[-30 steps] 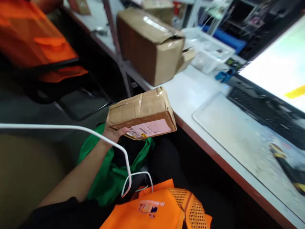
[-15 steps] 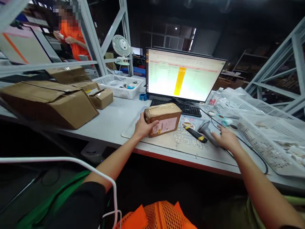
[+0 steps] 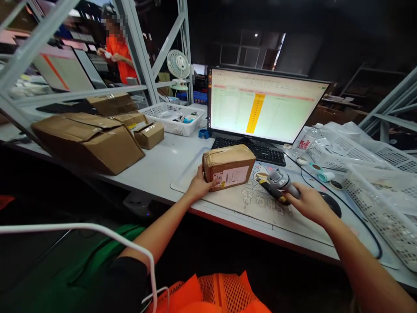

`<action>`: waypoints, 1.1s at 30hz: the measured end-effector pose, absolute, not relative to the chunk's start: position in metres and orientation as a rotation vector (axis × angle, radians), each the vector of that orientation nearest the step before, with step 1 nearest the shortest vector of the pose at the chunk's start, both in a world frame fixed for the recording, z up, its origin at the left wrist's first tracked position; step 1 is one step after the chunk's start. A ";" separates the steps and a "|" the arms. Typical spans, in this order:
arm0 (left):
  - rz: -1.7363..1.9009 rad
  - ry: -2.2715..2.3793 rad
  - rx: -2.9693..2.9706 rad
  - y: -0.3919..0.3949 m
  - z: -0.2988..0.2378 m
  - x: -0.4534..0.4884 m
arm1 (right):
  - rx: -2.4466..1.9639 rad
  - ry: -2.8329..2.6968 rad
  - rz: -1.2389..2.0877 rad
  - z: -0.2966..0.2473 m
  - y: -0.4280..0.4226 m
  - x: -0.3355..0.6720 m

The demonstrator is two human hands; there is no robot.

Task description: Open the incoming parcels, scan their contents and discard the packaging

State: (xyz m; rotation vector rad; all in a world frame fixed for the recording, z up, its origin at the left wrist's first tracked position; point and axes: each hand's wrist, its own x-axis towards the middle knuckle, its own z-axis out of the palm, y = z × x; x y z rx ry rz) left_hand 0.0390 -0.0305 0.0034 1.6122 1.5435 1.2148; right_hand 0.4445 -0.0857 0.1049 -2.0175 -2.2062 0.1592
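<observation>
A brown cardboard box (image 3: 229,167) with a white shipping label faces me near the table's front edge. My left hand (image 3: 201,186) grips its left end, thumb on the labelled side. A grey barcode scanner (image 3: 280,179) is held by its handle in my right hand (image 3: 308,202), head turned toward the box. Partly behind the scanner, a black and yellow utility knife (image 3: 272,191) lies on the printed desk mat (image 3: 224,203). To the right of my right hand is a black mouse (image 3: 330,204), partly hidden.
Behind the box stand a keyboard (image 3: 269,154) and a lit monitor (image 3: 237,102). More cardboard boxes (image 3: 94,141) and a white basket (image 3: 172,126) are at left. White perforated baskets (image 3: 374,208) and a bottle (image 3: 308,140) are at right. Beyond the frame, a person in orange (image 3: 122,58) stands.
My right hand has closed round the scanner and raised it off the mat, its head now pointing at the box. The left hand still grips the box. The view has shifted slightly.
</observation>
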 end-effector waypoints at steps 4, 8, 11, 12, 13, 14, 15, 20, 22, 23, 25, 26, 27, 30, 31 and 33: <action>1.175 1.554 1.632 -0.030 0.002 0.037 | -1.560 -2.505 0.304 0.137 -0.129 0.402; 1.184 1.506 1.642 -0.030 0.000 0.035 | -1.487 -2.718 0.187 0.147 -0.149 0.367; 1.200 1.481 1.637 -0.031 -0.001 0.034 | -1.499 -2.780 0.122 0.148 -0.152 0.355; 1.198 1.479 1.631 -0.031 -0.001 0.034 | -1.511 -2.778 0.125 0.148 -0.153 0.353; 1.196 1.478 1.625 -0.031 0.000 0.035 | -1.524 -2.765 0.137 0.149 -0.153 0.354; 1.195 1.477 1.620 -0.032 0.001 0.035 | -1.534 -2.743 0.158 0.149 -0.153 0.355; 1.199 1.477 1.614 -0.032 0.002 0.035 | -1.543 -2.719 0.183 0.150 -0.152 0.359; 1.193 1.446 1.604 -0.034 0.010 0.023 | -1.725 -2.527 0.283 0.147 -0.127 0.405; 1.202 1.392 1.604 -0.034 0.012 0.012 | -1.855 -2.433 0.297 0.138 -0.107 0.432; 1.213 1.361 1.602 -0.034 0.012 0.007 | -1.922 -2.391 0.281 0.132 -0.097 0.445; 1.222 1.300 1.596 -0.034 0.010 -0.004 | -2.050 -2.330 0.211 0.115 -0.078 0.467; 1.223 1.286 1.595 -0.034 0.009 -0.008 | -2.123 -2.294 0.171 0.104 -0.071 0.475; 1.226 1.288 1.596 -0.033 0.007 -0.011 | -2.202 -2.246 0.133 0.093 -0.065 0.481; 1.233 1.312 1.583 -0.033 0.000 -0.014 | -2.359 -2.101 0.074 0.058 -0.053 0.491; 1.231 1.305 1.566 -0.032 -0.002 -0.014 | -2.358 -2.074 0.057 0.049 -0.051 0.493; 1.223 1.254 1.527 -0.032 -0.003 -0.013 | -2.312 -2.066 0.017 0.036 -0.047 0.495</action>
